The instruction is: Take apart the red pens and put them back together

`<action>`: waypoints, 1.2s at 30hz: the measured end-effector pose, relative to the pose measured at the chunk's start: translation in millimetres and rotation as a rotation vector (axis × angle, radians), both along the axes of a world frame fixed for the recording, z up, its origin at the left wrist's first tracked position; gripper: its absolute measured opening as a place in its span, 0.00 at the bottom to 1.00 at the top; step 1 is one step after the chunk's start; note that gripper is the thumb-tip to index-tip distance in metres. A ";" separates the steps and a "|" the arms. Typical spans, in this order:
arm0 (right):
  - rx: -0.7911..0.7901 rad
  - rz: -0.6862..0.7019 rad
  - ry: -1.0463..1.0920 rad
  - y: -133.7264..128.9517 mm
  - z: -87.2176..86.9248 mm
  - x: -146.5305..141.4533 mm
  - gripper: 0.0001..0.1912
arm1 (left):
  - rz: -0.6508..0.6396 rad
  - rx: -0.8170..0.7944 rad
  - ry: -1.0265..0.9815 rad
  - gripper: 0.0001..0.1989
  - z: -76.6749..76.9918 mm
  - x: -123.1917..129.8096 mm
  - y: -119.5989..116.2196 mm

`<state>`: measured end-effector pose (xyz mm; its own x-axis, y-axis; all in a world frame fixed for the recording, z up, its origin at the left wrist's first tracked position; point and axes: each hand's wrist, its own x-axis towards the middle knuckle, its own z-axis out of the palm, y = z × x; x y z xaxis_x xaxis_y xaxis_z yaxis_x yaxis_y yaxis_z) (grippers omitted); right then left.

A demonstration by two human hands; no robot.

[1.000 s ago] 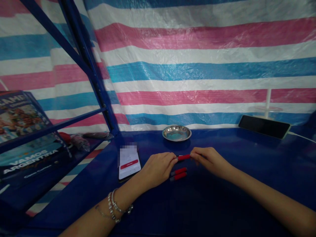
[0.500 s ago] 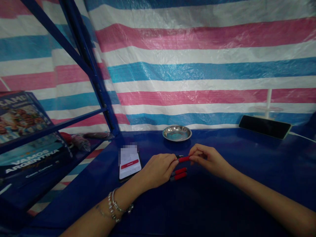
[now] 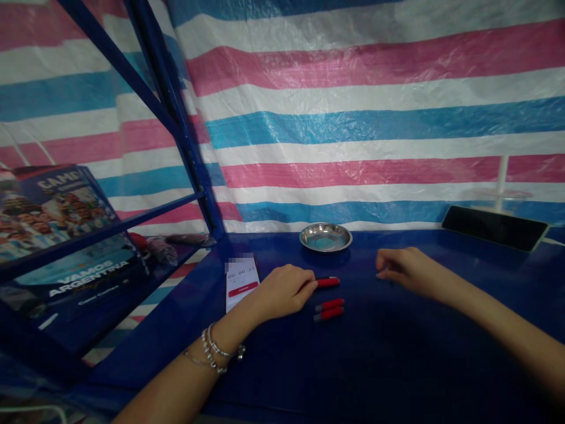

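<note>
**Striped tarp booth, blue table, left hand pinching a red pen**

Striped pink, white and blue tarp (image 3: pixel 353 118) hangs behind a dark blue table (image 3: pixel 397 353). Left hand (image 3: pixel 282 291) rests on the table near centre, fingers curled in, tips closed on the left end of a red pen (image 3: pixel 327 282) that points toward 3 o'clock. Bracelets (image 3: pixel 214 353) sit on that wrist. Right hand (image 3: pixel 404 268) lies at 3 o'clock of the pen, well apart from it, fingers loosely curled, palm down; it appears to hold nothing, though the underside is hidden.

Two more red pens (image 3: pixel 329 309) lie side by side just at 6 o'clock of the held one, touching neither hand. Steel dish (image 3: pixel 325 237) sits at 12 o'clock of the pens, near the tarp. Phone with a lit white screen (image 3: pixel 241 281) lies at 9 o'clock of the left hand, just beside it. Dark tablet (image 3: pixel 494 227) sits far at 2 o'clock. Blue rack (image 3: pixel 176 135) with a printed box (image 3: pixel 57 235) stands at 9 o'clock.

Handling judgement: the pen looks light, stiff, smooth plastic, likely to roll on the slick table cover. Best taken by a fingertip pinch at mid-barrel; an end grip lets it swivel.
</note>
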<state>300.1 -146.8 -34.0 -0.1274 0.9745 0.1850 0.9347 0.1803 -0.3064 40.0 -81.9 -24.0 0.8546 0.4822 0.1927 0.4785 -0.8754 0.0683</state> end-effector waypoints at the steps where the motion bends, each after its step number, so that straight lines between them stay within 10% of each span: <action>1: -0.059 -0.026 -0.037 2.5 -2.3 8.2 0.03 | 0.003 0.006 0.023 0.16 0.4 -1.4 1.0; 15: -0.252 -0.280 -0.047 12.7 -27.8 37.6 0.08 | 0.019 -0.058 0.141 0.08 -3.8 -5.8 4.9; 23: -0.267 -0.297 0.003 11.6 -32.7 39.7 0.07 | 0.009 -0.026 0.096 0.21 -2.4 -3.4 -1.3; 36: -0.216 -0.436 -0.142 9.8 -20.7 38.6 0.10 | 0.018 -0.036 0.185 0.22 -3.7 -2.0 -9.6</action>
<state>338.7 -137.0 -54.7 0.2908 0.9566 -0.0161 0.9440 -0.2897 -0.1581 38.0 -91.6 -27.7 0.8651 0.5014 0.0154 0.5014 -0.8652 0.0086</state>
